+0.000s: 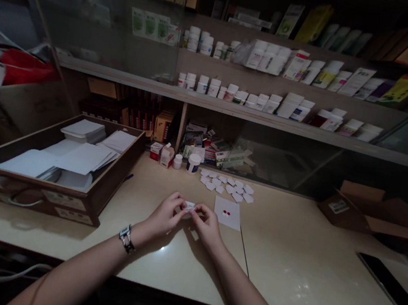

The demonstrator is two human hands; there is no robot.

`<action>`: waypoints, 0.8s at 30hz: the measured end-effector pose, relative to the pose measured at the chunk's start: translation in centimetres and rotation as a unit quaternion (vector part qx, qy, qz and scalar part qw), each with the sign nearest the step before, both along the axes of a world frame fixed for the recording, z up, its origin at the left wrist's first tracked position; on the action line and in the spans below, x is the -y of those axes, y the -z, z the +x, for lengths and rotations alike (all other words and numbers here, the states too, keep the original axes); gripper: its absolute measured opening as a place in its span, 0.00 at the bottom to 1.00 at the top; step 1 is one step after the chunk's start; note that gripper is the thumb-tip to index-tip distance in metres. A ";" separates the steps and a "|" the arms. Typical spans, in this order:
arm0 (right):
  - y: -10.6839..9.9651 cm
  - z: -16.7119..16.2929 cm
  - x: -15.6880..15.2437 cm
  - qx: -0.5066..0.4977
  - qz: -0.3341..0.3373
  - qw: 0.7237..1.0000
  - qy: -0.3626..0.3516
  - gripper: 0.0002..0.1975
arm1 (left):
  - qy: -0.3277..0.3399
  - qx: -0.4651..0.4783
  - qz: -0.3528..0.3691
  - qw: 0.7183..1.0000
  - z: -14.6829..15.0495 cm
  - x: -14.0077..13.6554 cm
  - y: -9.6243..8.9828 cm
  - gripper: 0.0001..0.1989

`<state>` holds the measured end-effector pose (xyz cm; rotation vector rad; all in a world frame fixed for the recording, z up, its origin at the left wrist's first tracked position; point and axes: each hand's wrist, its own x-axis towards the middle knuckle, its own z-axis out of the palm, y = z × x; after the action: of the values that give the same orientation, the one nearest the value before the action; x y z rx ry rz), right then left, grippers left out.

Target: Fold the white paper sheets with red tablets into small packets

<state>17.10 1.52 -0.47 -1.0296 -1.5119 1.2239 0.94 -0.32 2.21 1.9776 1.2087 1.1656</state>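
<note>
Between my two hands is a small folded white paper packet (189, 205), pinched from both sides just above the table. My left hand (166, 215), with a watch on its wrist, grips the left end with thumb and fingers. My right hand (209, 225) holds the right end the same way. Right of it lies a square white paper sheet (229, 220) flat on the table, with red pills (226, 213) and something small and white on it. Behind my hands several folded white paper packets (238, 190) lie spread out.
A wooden drawer (96, 202) full of white papers stands at the left. Small boxes (167, 156) and white bottles (193, 164) line the table's back edge. A cardboard box (340, 205) and a black phone-like slab (389, 285) lie at the right. Medicine shelves (236, 106) rise behind.
</note>
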 end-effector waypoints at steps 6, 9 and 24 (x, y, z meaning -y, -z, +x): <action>0.5 -0.1 -0.2 -0.018 -0.009 1.000 -0.002 0.15 | -0.007 -0.068 0.079 0.995 -0.2 0.4 0.3 0.10; 0.5 -0.1 -0.3 -0.012 0.011 1.000 0.000 0.14 | 0.018 -0.095 0.098 0.990 -0.3 0.5 0.4 0.10; -1.1 0.5 0.2 0.121 0.174 0.977 0.002 0.09 | -0.021 -0.008 0.026 0.999 -0.6 -0.1 0.1 0.07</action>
<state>17.65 1.33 0.58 -0.9684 -1.8320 0.8102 0.35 -0.27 2.13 2.0122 1.2456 1.2152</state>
